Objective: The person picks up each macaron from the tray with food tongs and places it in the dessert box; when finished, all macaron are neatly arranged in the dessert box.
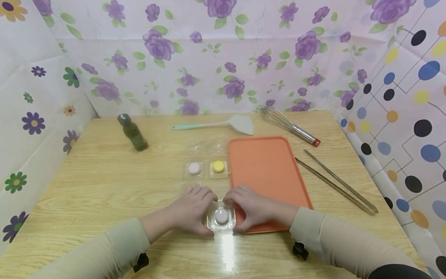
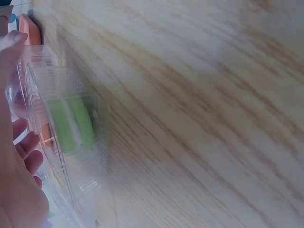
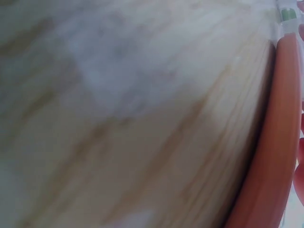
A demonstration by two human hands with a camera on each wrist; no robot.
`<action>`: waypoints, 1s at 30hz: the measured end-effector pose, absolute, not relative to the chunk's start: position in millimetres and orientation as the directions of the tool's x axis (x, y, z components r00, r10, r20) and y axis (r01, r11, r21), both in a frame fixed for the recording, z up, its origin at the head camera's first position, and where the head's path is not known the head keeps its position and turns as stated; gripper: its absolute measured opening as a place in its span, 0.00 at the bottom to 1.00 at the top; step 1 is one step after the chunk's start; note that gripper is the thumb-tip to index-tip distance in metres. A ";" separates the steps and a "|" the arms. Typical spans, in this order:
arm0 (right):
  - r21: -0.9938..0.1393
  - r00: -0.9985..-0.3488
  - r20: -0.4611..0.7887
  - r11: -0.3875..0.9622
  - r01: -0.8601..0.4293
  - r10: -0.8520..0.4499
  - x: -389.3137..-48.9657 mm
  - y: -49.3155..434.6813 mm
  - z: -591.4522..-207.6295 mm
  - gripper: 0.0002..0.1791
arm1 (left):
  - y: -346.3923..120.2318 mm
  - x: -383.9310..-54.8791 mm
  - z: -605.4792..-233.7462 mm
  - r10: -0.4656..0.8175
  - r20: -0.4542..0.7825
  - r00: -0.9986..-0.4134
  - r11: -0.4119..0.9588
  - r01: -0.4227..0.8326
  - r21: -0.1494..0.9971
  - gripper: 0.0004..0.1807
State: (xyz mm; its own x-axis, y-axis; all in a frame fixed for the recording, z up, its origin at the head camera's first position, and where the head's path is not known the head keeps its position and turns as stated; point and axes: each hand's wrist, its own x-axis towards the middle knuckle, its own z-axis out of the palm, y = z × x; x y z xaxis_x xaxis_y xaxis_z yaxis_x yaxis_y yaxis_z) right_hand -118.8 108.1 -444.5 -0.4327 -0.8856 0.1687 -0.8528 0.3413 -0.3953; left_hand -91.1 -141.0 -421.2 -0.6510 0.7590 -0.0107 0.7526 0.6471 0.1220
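Both hands hold a small clear plastic box (image 1: 210,224) near the front of the table, with a pale lilac macaron (image 1: 221,216) inside. My left hand (image 1: 193,209) curls round its left side, thumb at the front corner and fingertips at the back. The right hand (image 1: 249,207) mirrors this on the right side, over the orange tray (image 1: 266,166). In the left wrist view a green macaron (image 2: 71,124) shows through clear plastic close over the table, beside the left fingers (image 2: 32,160). Beyond the hands, a light pink macaron (image 1: 194,168) and a yellow macaron (image 1: 218,167) sit in clear packaging.
A dark green bottle (image 1: 133,132) lies at the back left. A spatula (image 1: 223,123) and a whisk (image 1: 287,123) lie along the back. Long metal tongs (image 1: 338,182) lie right of the tray. Patterned cloths hang behind and at both sides.
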 end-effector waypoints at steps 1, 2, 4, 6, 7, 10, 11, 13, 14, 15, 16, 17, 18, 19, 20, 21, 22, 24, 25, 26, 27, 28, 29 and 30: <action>-0.390 -0.427 0.177 0.335 -0.858 -0.887 -118.6 107.9 -444.6 0.42 | -141.2 -91.5 -421.7 0.757 -0.010 -0.653 0.648 0.749 0.136 0.45; -0.389 -0.424 0.184 0.330 -0.860 -0.887 -118.4 107.7 -444.3 0.42 | -141.3 -91.8 -422.0 0.755 -0.008 -0.656 0.649 0.746 0.147 0.44; -0.397 -0.426 0.186 0.329 -0.857 -0.885 -118.0 107.6 -443.9 0.42 | -141.5 -92.6 -423.0 0.752 -0.003 -0.659 0.650 0.742 0.165 0.42; -0.413 -0.435 0.175 0.335 -0.847 -0.883 -117.9 107.5 -444.5 0.42 | -141.6 -93.1 -423.7 0.753 0.003 -0.658 0.648 0.742 0.173 0.41; -0.420 -0.441 0.166 0.341 -0.841 -0.882 -117.7 107.5 -444.6 0.42 | -141.5 -93.2 -424.0 0.754 0.004 -0.657 0.646 0.744 0.172 0.41; -0.439 -0.459 0.136 0.362 -0.822 -0.878 -117.5 107.2 -445.5 0.41 | -141.5 -92.6 -424.5 0.758 0.014 -0.652 0.641 0.750 0.162 0.41; -0.444 -0.464 0.129 0.367 -0.817 -0.876 -117.6 107.0 -445.6 0.41 | -141.5 -92.3 -424.4 0.759 0.015 -0.651 0.641 0.750 0.160 0.41; -0.450 -0.470 0.121 0.373 -0.811 -0.874 -117.2 106.7 -444.8 0.41 | -141.5 -91.8 -424.3 0.757 0.018 -0.653 0.643 0.750 0.158 0.41; -0.453 -0.472 0.120 0.374 -0.809 -0.874 -117.2 106.5 -444.6 0.41 | -141.4 -91.6 -424.1 0.757 0.018 -0.653 0.643 0.750 0.158 0.41; -0.457 -0.474 0.119 0.376 -0.806 -0.872 -116.9 106.5 -444.0 0.41 | -141.6 -91.4 -424.0 0.757 0.019 -0.653 0.643 0.749 0.160 0.41; -0.459 -0.475 0.118 0.376 -0.805 -0.872 -116.8 106.5 -443.7 0.41 | -141.6 -91.3 -423.6 0.756 0.015 -0.655 0.644 0.747 0.164 0.41; -0.466 -0.478 0.114 0.378 -0.800 -0.871 -116.7 106.5 -443.3 0.42 | -141.9 -91.2 -423.6 0.754 0.013 -0.657 0.646 0.745 0.168 0.41; -0.477 -0.483 0.109 0.381 -0.792 -0.869 -116.7 106.4 -442.9 0.42 | -142.1 -91.2 -423.2 0.751 0.013 -0.660 0.648 0.741 0.177 0.42; -0.493 -0.488 0.108 0.380 -0.783 -0.866 -116.9 106.2 -442.2 0.42 | -142.5 -91.3 -422.4 0.747 0.013 -0.665 0.651 0.735 0.193 0.42; -0.511 -0.497 0.104 0.382 -0.770 -0.861 -117.1 105.9 -441.3 0.43 | -143.2 -91.4 -421.4 0.741 0.013 -0.671 0.653 0.726 0.214 0.42; -0.528 -0.507 0.101 0.386 -0.757 -0.856 -117.6 105.5 -440.6 0.43 | -144.2 -91.8 -420.3 0.735 0.014 -0.678 0.657 0.717 0.230 0.43; -0.545 -0.519 0.096 0.391 -0.742 -0.850 -118.5 104.9 -439.4 0.44 | -145.4 -92.4 -418.8 0.727 0.012 -0.686 0.662 0.706 0.250 0.44; -0.577 -0.548 0.087 0.406 -0.709 -0.832 -120.8 103.1 -437.1 0.44 | -148.8 -93.9 -415.7 0.704 0.011 -0.710 0.678 0.677 0.288 0.45; -0.591 -0.560 0.085 0.411 -0.694 -0.824 -122.1 101.9 -435.7 0.44 | -151.1 -94.9 -414.3 0.691 0.006 -0.722 0.687 0.660 0.304 0.46; -0.603 -0.574 0.079 0.420 -0.678 -0.815 -123.7 100.6 -434.5 0.44 | -153.8 -96.1 -413.1 0.679 0.003 -0.734 0.698 0.646 0.309 0.47; -0.614 -0.586 0.074 0.426 -0.664 -0.807 -125.3 99.1 -433.7 0.44 | -156.7 -97.5 -412.5 0.666 0.000 -0.746 0.709 0.633 0.311 0.47; -0.632 -0.599 0.068 0.430 -0.645 -0.798 -126.9 97.2 -431.9 0.44 | -159.7 -98.7 -411.7 0.653 -0.003 -0.758 0.719 0.618 0.319 0.48; -0.647 -0.611 0.064 0.434 -0.627 -0.789 -128.6 94.9 -430.5 0.43 | -162.9 -100.1 -411.4 0.639 -0.002 -0.769 0.729 0.604 0.321 0.49; -0.662 -0.621 0.060 0.435 -0.611 -0.781 -130.2 92.6 -429.2 0.43 | -166.1 -101.5 -411.0 0.625 -0.002 -0.781 0.740 0.591 0.323 0.49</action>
State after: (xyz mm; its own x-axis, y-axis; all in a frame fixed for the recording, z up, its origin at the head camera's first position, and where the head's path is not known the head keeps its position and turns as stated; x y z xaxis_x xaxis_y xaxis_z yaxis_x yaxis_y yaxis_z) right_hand -130.2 92.6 -429.2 -0.6213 -0.7813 0.0600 -0.6105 0.4347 -0.6620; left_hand -101.5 -166.1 -411.0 -0.7810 0.6246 -0.0019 0.5907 0.7395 0.3228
